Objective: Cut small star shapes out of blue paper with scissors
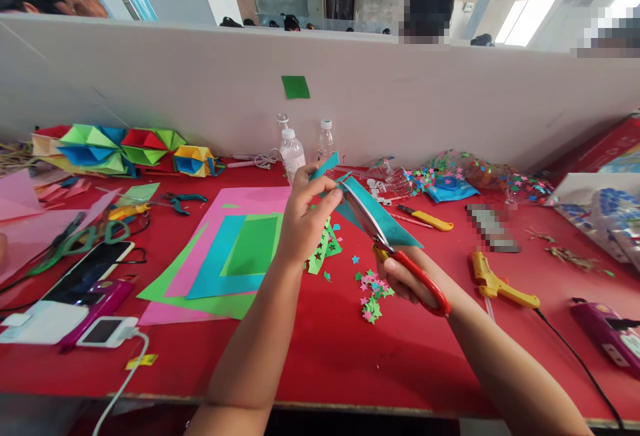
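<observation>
My left hand (311, 206) pinches a strip of blue paper (327, 164) above the middle of the table. In my right hand (407, 276) is a pair of scissors (423, 281) with red handles, its blades pointing up and left toward my left fingertips. A larger piece of blue paper (395, 228) lies along and behind the blades; whether it joins the strip is hard to tell. Below the hands are small paper stars (371, 309) in pink, green and blue. Green paper scraps (316, 261) with star-shaped holes lie beside my left wrist.
Coloured paper sheets (205, 283) are stacked at left, near green-handled scissors (95, 236), pliers (183, 204) and a phone (95, 269). Folded paper shapes (95, 149) and plastic bottles (291, 153) stand behind. At right are a yellow cutter (433, 219) and a corded glue gun (505, 287).
</observation>
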`<state>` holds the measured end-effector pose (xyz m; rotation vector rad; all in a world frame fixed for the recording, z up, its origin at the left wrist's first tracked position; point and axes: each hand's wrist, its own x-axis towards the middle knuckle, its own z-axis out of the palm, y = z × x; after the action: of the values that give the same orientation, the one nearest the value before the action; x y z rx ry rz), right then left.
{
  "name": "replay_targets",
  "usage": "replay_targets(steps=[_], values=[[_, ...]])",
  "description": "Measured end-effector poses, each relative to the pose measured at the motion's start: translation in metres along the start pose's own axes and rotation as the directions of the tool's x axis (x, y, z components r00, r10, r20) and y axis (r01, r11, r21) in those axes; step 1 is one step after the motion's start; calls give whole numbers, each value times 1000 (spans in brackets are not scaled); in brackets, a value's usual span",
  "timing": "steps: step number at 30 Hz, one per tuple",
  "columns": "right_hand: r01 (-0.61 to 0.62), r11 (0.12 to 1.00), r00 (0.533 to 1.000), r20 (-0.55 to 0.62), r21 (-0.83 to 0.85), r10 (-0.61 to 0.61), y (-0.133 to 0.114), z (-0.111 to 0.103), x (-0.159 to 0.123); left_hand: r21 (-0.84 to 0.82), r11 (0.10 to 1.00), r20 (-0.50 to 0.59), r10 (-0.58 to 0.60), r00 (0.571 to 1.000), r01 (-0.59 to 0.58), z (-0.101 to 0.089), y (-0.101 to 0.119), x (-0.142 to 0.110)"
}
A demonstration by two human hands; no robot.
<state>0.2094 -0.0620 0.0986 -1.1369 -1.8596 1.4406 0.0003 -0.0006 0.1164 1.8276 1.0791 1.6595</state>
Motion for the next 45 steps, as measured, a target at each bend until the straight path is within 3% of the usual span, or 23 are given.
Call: replay_targets(steps=[9,17,31,45], values=[[-26,997,1000,-13,69,27,6,3,-1,-85,995,-57,-58,997,53,11,-3,-3],[5,1000,1000,-2,-4,-5,-5,-4,-4,-181,981,-39,-75,996,66,17,-3,-4],[-168,986,978,-121,7,168,-14,7,-3,-318,942,23,-109,994,111,13,4,-2],[-119,993,985,-126,-15,116,-7,2,-2,-260,962,54,-76,996,87,0,7,0]])
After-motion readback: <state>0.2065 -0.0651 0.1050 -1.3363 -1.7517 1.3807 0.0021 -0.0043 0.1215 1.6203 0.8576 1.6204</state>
